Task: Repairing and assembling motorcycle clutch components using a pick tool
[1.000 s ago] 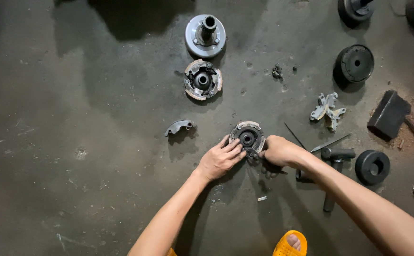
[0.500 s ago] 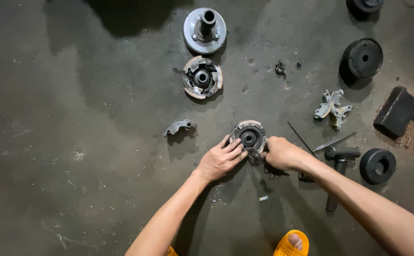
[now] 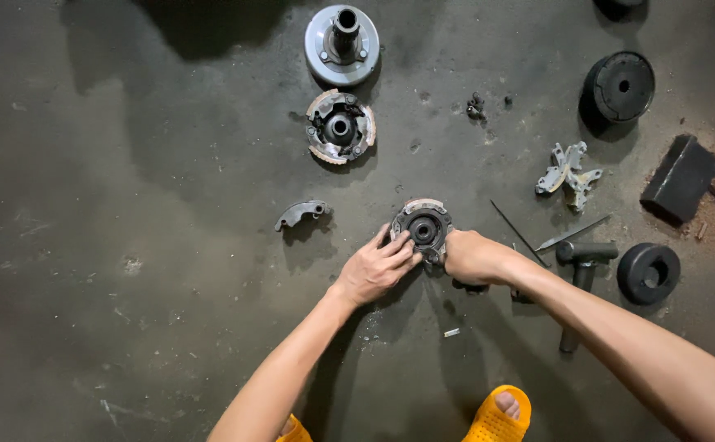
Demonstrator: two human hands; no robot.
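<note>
The scene is dim overall, a dark concrete floor (image 3: 128,245) under soft overhead light. A large dark shadow (image 3: 202,24) falls at twelve o'clock, and softer shadows trail beneath both forearms toward six o'clock. Mild sheen shows on the grey flanged hub (image 3: 342,34) at twelve o'clock. Focus is sharp at centre; the three o'clock edge looks slightly smeared and stretched.
</note>
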